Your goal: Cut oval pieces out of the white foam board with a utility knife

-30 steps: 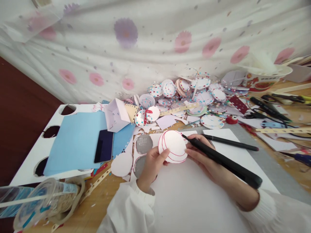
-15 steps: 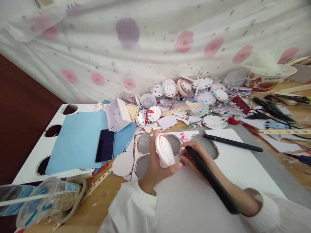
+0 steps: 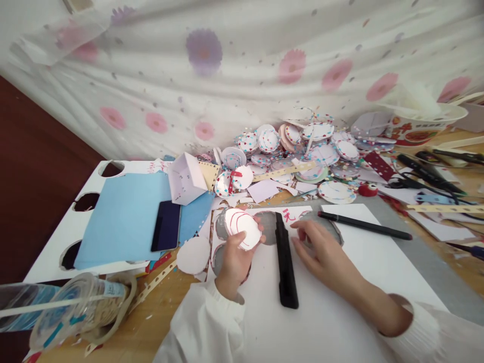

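My left hand [image 3: 235,262] grips a round white paper disc [image 3: 242,228] with red curved lines drawn on it, thumb on its face and fingers behind. To the right, a black utility knife [image 3: 286,264] lies on a white sheet [image 3: 325,312], pointing away from me. Just beside it is my right hand [image 3: 321,249], fingers apart and holding nothing. Beyond both hands runs the sheet's row of cut-out round holes, one partly behind my right hand. A black marker pen [image 3: 365,225] rests at the sheet's upper right. Another white paper disc [image 3: 193,255] lies left of my left hand.
Piled at the back are several confetti-dotted paper discs [image 3: 325,153]. Blue sheets [image 3: 117,217], a phone [image 3: 165,226] and a white paper box [image 3: 187,179] occupy the left. A plastic cup [image 3: 71,315] lies front left; a noodle bowl [image 3: 419,126] and tools stand back right.
My right hand has let go of the utility knife, now on the sheet, and opened to its right. My left hand has turned the paper disc, showing its lined face, and shifted slightly left.
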Tool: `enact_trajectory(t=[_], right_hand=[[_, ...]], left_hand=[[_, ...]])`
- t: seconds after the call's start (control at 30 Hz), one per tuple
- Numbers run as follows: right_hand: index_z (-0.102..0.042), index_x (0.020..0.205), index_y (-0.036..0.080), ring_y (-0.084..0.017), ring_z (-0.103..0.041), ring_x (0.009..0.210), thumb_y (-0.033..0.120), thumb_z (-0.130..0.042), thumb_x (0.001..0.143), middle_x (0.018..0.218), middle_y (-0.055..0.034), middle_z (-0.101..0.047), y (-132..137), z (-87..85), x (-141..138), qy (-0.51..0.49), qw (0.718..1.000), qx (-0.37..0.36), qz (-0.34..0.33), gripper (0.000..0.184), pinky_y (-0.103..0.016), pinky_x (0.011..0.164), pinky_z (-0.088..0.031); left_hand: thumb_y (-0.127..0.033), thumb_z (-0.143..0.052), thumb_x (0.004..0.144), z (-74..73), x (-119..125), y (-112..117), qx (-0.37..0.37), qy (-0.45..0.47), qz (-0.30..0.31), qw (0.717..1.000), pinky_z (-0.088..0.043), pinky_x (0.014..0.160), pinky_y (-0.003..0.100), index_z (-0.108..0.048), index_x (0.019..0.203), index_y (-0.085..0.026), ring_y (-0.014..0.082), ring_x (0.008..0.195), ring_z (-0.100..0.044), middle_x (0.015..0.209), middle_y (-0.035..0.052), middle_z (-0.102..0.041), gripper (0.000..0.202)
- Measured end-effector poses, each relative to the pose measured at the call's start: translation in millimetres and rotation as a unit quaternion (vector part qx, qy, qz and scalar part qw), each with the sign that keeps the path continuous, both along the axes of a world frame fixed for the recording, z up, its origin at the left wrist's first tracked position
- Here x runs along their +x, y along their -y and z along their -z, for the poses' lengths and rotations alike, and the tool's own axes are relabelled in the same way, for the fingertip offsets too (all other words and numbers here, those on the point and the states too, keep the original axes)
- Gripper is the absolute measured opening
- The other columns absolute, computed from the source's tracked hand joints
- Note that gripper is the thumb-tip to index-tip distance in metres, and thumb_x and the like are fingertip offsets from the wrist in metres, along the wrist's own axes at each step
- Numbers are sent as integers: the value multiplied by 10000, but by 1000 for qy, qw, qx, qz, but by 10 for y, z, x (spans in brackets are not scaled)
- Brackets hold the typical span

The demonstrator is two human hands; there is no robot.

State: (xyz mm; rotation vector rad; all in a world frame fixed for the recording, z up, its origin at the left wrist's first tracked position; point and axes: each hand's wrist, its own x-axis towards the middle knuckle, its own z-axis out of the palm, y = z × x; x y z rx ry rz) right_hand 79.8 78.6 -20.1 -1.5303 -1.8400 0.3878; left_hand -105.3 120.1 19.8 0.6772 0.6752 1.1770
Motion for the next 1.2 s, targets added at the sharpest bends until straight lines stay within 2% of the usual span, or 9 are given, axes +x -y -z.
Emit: enact_trajectory(t=[0.13, 0.3, 0.43, 0.63, 0.73, 0.9, 1.0, 1.1, 1.2], right_hand=[[-498, 1070, 175, -342, -585, 854, 440, -655, 785, 904, -114, -622, 104, 48, -213, 81, 996, -4, 37, 420, -511, 718, -475], [-478, 1167, 149, -316, -625, 845, 267, -534, 788, 904, -121, -630, 97, 131, -167, 36, 999, -1, 40, 400, -459, 716, -506], [-527, 1147, 175, -300, -658, 852, 303, -513, 840, 963, -135, -665, 22, 77, 74, -10, 998, -4, 55, 332, -409, 690, -523], [-491, 1284, 236, -261, -695, 832, 331, -417, 936, 1007, -103, -698, -6, -61, 280, -141, 980, -41, 132, 368, -366, 666, -531], [-457, 1289, 245, -237, -676, 763, 363, -398, 957, 929, -77, -684, 24, -127, 263, -177, 978, -42, 106, 357, -343, 628, -528], [-498, 1128, 242, -210, -640, 644, 437, -537, 915, 830, -37, -680, 103, -184, 184, -94, 994, -36, 47, 291, -299, 548, -493], [-481, 1208, 256, -212, -679, 701, 379, -474, 961, 872, -36, -705, 134, -174, 181, -42, 999, -8, 2, 276, -287, 564, -491], [-477, 1259, 251, -251, -698, 873, 347, -450, 965, 1044, -87, -707, 140, -169, 195, 6, 999, 47, -11, 310, -318, 647, -506], [-526, 1174, 246, -231, -694, 744, 367, -479, 952, 903, -58, -717, 139, -188, 189, 28, 998, 35, -49, 258, -307, 581, -473]], left_hand=[[-302, -643, 674, 0, 10, -4, 19, -2, 13, 1000, -421, 698, 312, -485, 1312, -221, 230, 876, -573, 987, 71, -633, 663], [-436, -651, 732, 35, -6, -19, -17, -1, 71, 997, -431, 687, 324, -499, 1291, -175, 261, 911, -603, 1120, 139, -651, 636], [-555, -701, 724, 77, -45, -18, -15, 14, 147, 989, -464, 729, 350, -483, 1335, -175, 307, 1000, -625, 1259, 169, -605, 751], [-318, -768, 678, 59, -50, -5, 3, -48, 196, 979, -485, 786, 373, -424, 1416, -292, 334, 1107, -595, 1293, 111, -591, 814], [-289, -773, 659, 68, -55, 6, 19, -77, 214, 974, -484, 772, 378, -436, 1408, -313, 344, 1102, -590, 1262, 102, -608, 822], [-281, -746, 676, 4, -80, 78, 46, -63, 309, 948, -494, 816, 444, -492, 1374, -268, 379, 1104, -593, 1285, 115, -593, 743], [-341, -754, 662, -100, -62, 99, 47, -53, 351, 934, -515, 825, 506, -529, 1344, -253, 426, 1180, -555, 1291, 131, -594, 723], [-386, -731, 671, -177, -36, 88, 87, -136, 346, 924, -517, 821, 540, -686, 1098, -213, 434, 1103, -604, 1174, 128, -656, 463], [-360, -617, 744, -177, -28, 86, 125, -216, 357, 900, -502, 828, 511, -717, 856, -214, 366, 953, -664, 962, 96, -688, 209]])
